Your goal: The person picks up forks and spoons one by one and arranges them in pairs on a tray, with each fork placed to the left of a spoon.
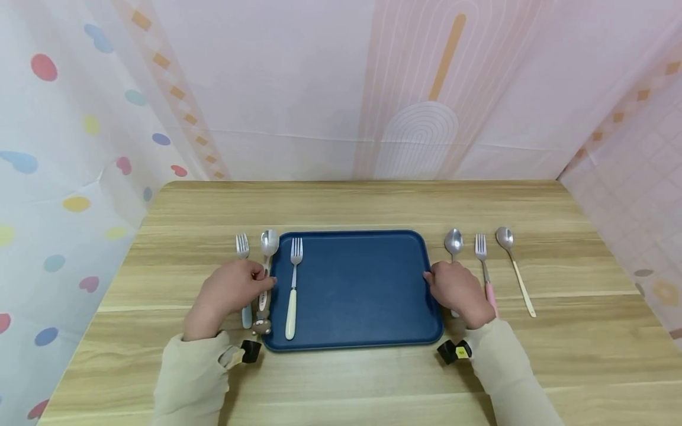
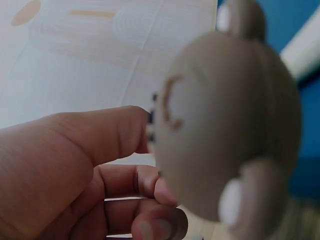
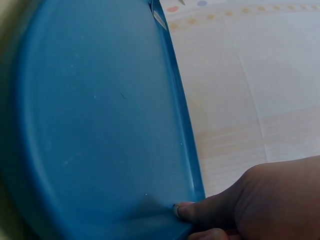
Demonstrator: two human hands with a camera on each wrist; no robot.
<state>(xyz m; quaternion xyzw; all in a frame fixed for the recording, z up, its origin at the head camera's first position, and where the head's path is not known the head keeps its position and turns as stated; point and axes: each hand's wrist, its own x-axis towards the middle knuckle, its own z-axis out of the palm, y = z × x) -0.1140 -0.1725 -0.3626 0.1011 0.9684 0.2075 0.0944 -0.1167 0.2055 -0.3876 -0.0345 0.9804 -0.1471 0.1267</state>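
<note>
My left hand (image 1: pixel 228 291) is at the left side of the blue tray (image 1: pixel 362 284), its thumb and fingers pinching the handle of a spoon (image 1: pixel 269 244) beside the rim. The spoon's brown animal-head end (image 2: pixel 230 130) fills much of the left wrist view and hides the fingertips' contact. At the opposite side, my right hand (image 1: pixel 459 291) grips the tray's right rim, with its thumb (image 3: pixel 192 211) over the edge. A fork with a cream handle (image 1: pixel 291 313) lies along the left inside of the tray.
Left of the held spoon lies a fork with a pale blue handle (image 1: pixel 242 244). Right of the tray are a spoon (image 1: pixel 454 241) partly under the right hand, a pink-handled fork (image 1: pixel 481 247) and a cream-handled spoon (image 1: pixel 514 263). A patterned curtain (image 1: pixel 298 89) hangs behind the wooden table (image 1: pixel 346 384).
</note>
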